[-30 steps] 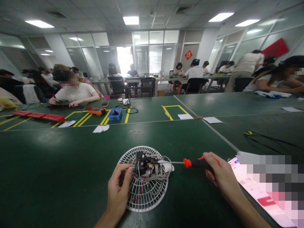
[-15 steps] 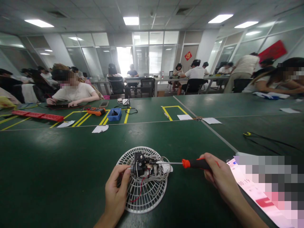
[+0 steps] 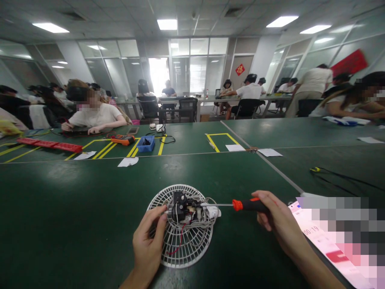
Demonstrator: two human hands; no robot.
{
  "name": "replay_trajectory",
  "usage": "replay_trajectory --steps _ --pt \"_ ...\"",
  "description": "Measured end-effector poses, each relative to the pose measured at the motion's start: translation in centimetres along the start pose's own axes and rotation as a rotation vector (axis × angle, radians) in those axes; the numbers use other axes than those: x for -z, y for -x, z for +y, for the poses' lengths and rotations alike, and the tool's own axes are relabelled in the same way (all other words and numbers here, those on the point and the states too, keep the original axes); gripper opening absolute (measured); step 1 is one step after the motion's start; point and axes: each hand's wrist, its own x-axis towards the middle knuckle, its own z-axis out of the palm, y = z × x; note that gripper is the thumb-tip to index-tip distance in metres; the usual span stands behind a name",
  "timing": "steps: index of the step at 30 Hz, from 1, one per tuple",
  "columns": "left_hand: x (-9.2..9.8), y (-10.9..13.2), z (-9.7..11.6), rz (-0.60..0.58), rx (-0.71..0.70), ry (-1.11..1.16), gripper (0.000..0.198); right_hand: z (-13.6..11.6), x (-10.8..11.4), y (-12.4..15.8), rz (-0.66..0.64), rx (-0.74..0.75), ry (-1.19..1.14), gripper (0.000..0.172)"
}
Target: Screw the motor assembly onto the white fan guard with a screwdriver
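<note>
A white round fan grille (image 3: 188,253) lies on the green table, with a black fan motor assembly (image 3: 179,206) and its wires on top. My left hand (image 3: 150,239) pinches the motor's left end between thumb and fingers. In my right hand (image 3: 275,214) is a screwdriver (image 3: 248,204) with a black and red handle, held level. Its shaft points left across the assembly, and the tip reaches the black parts near the middle; the exact contact point is too small to make out. A red wire (image 3: 181,241) hangs over the grille's ribs.
A lit phone (image 3: 327,245) lies at the lower right. Farther back are a blue bin (image 3: 146,144), an orange multimeter (image 3: 122,139), red trays (image 3: 49,145), white papers (image 3: 128,161) and a black strap (image 3: 339,172). Other people sit at tables beyond.
The assembly and screwdriver sit slightly farther right in view. My right hand's fingers have shifted a little on the handle; both hands keep their holds.
</note>
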Motion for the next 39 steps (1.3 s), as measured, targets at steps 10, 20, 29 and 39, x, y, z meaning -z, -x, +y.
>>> replay_trajectory --steps 10,20,29,39 --pt "-0.1 0.1 -0.2 -0.015 -0.066 0.0 0.016 -0.8 -0.3 0.7 0.003 -0.019 -0.125 0.042" --pt "-0.1 -0.2 -0.2 -0.02 -0.078 0.003 0.014 -0.6 -0.1 0.3 -0.023 -0.044 -0.406 0.037" --pt "-0.1 -0.1 -0.2 -0.019 -0.065 0.006 0.013 -1.9 -0.7 0.9 -0.032 -0.033 -0.485 0.026" --pt "-0.1 -0.1 -0.4 -0.028 -0.05 0.005 0.015 -1.4 -0.1 0.5 -0.048 -0.071 -0.51 0.029"
